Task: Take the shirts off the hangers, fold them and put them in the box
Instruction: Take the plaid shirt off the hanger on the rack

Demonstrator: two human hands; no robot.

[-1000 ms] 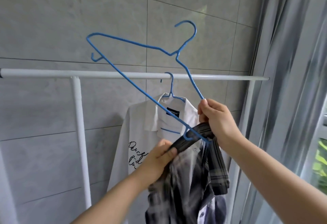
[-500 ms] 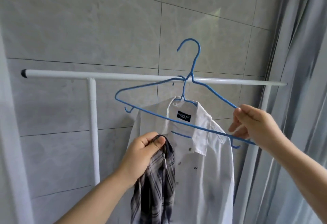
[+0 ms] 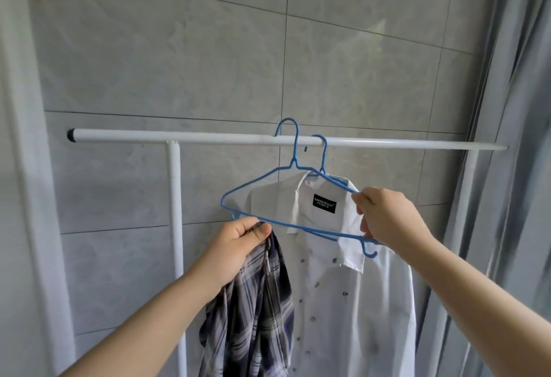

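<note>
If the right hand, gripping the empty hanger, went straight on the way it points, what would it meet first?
Most likely the white shirt hanging just behind the right hand and its empty hanger, then the tiled wall; depth is unclear.

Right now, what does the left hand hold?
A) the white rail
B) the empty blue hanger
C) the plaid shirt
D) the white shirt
C: the left hand grips the plaid shirt, bunched and hanging below it, while the right hand holds the empty blue hanger in front of the white shirt.
</note>
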